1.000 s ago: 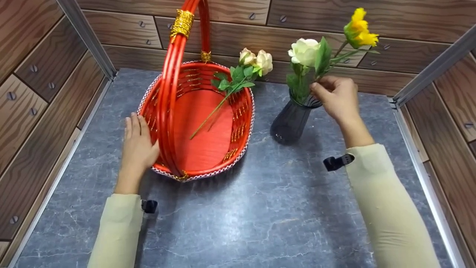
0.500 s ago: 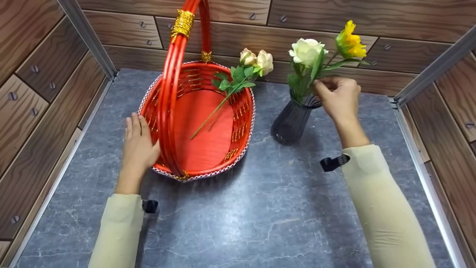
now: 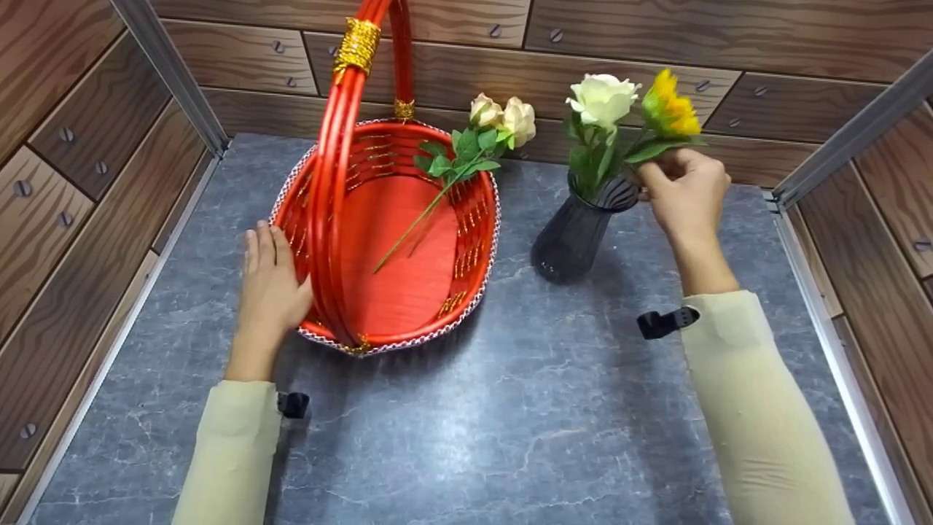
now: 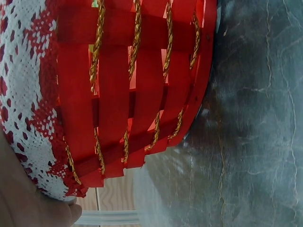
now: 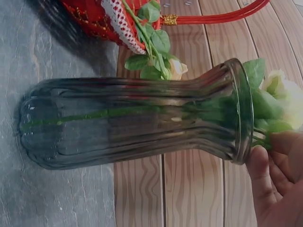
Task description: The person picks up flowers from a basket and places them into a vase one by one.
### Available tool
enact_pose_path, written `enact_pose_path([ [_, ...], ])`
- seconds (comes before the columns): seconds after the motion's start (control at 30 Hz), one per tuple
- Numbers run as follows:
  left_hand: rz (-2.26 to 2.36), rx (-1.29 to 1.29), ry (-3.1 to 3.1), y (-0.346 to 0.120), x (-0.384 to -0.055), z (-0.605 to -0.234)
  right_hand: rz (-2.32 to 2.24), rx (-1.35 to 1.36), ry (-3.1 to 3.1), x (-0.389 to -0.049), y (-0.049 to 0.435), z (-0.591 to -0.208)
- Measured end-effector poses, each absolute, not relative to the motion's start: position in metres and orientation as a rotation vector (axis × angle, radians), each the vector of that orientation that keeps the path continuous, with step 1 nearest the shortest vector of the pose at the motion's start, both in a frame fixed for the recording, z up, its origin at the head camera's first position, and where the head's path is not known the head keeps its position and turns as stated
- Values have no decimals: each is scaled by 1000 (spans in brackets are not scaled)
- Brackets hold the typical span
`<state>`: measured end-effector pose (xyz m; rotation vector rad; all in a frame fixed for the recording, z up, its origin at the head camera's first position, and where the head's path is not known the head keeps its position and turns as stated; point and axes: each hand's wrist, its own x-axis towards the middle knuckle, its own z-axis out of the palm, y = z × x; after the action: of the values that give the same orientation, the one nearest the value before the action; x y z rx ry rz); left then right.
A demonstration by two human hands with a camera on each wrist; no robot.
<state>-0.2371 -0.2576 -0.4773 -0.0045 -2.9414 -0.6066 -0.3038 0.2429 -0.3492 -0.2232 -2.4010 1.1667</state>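
My left hand (image 3: 270, 288) rests on the left rim of a red woven basket (image 3: 397, 240), its fingers fairly straight. In the left wrist view, part of this hand shows beside the white lace trim (image 4: 23, 94). At the mouth of a dark glass vase (image 3: 572, 237), my right hand (image 3: 685, 193) pinches the stem of a yellow flower (image 3: 670, 106); the fingers partly hide the stem. A white flower (image 3: 603, 100) stands in the vase. In the right wrist view, a green stem (image 5: 85, 116) runs down inside the glass, and the right thumb is near the rim.
A stem with pale pink roses (image 3: 517, 122) lies across the basket's right rim, its lower end inside. The tall red handle (image 3: 339, 197) arches over the basket. Wood-patterned walls (image 3: 466, 73) enclose the grey marbled tabletop (image 3: 452, 423).
The yellow flower has come down and to the left, closer to the vase mouth. My right hand has shifted slightly right. The left hand and basket stay where they were.
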Motion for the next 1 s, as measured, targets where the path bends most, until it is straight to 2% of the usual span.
enact_pose_path([
  [0.17, -608, -6, -2942, -258, -235, -477, 1137, -250, -2400, -298, 248, -351],
  [0.47, -613, -2, -2949, -258, -236, -477, 1419, -281, -2320, -284, 251, -360],
  [0.7, -619, 1, -2953, -258, -237, -474, 1624, -266, -2255, -253, 236, -364],
  [1.0, -621, 17, -2950, -258, -235, -475, 2038, -63, -2012, -237, 199, -414],
])
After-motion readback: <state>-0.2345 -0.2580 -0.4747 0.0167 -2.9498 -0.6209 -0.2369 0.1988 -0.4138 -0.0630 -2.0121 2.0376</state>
